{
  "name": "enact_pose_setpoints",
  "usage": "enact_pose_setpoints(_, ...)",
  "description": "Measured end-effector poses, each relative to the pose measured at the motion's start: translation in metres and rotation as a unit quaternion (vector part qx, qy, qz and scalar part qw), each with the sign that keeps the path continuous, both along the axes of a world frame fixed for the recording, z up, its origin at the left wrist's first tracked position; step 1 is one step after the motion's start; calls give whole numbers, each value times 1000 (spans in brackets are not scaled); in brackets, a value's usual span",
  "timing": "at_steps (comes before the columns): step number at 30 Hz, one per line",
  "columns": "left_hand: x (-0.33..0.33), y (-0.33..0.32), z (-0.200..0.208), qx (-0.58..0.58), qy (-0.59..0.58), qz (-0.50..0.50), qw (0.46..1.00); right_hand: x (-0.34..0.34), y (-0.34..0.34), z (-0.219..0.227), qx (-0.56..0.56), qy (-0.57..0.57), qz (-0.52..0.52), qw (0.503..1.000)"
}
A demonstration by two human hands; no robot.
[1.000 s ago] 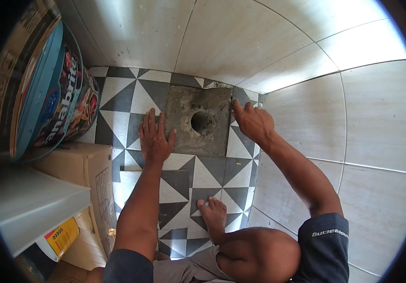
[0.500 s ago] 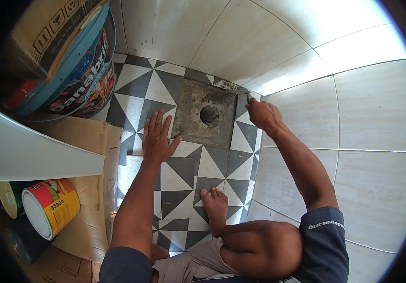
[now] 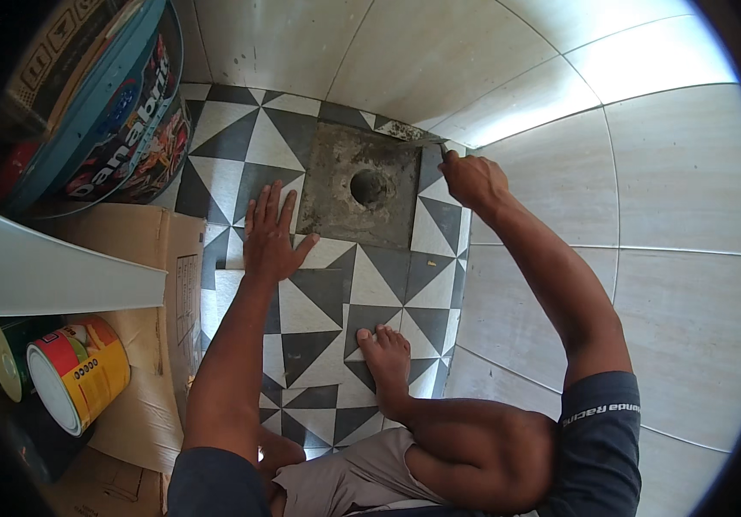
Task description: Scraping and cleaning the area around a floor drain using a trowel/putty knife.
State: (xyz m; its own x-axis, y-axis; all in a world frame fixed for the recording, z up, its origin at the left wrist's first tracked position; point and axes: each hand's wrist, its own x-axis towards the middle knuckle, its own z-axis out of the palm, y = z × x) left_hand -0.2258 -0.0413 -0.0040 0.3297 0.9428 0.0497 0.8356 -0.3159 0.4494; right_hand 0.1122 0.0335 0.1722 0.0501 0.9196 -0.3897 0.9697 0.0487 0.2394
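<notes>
Since 1.0 s ago, the right hand (image 3: 476,181) has moved from beside the near-right edge to the far right corner of the square recess (image 3: 332,202), and its tool now points leftward. In the head view, the right fingers are curled together, clamped on the handle of the thin-bladed tool (image 3: 444,146); the blade reaches left of them, just below a chipped pale strip (image 3: 401,129) by the wall, though I cannot tell whether it touches. Left of those fingers lies the recess, with 1 round hole (image 3: 369,187) in its floor. The left hand (image 3: 269,250) rests palm down on the patterned tiles (image 3: 310,302), its 4 fingers slightly apart and thumb spread out, just left of the recess. Beyond and left of the left fingers stands a blue-rimmed bucket (image 3: 159,142); nearer the person on that side are a cardboard box (image 3: 185,284) and a yellow-and-red can (image 3: 86,375). Between the forearms, nearer than both sets of fingers, is 1 bare foot (image 3: 385,358).
</notes>
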Motion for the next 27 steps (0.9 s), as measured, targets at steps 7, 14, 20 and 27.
enact_pose_setpoints(7, 0, -6, -2, -8, -20, -1, 1000, -3, -4, -11, -9, -7, -35, 999)
enact_pose_setpoints(14, 0, -9, 3, -24, -21, 5, 999, 29, -22, -14, 28, 1, -38, 999)
enact_pose_setpoints(20, -10, -22, 1, -29, 1, -3, 1000, 8, -11, -7, 14, -20, -8, 1000)
enact_pose_setpoints(27, -1, -20, 6, -19, 22, -7, 1000, 24, -19, -14, 24, -31, 1, 999)
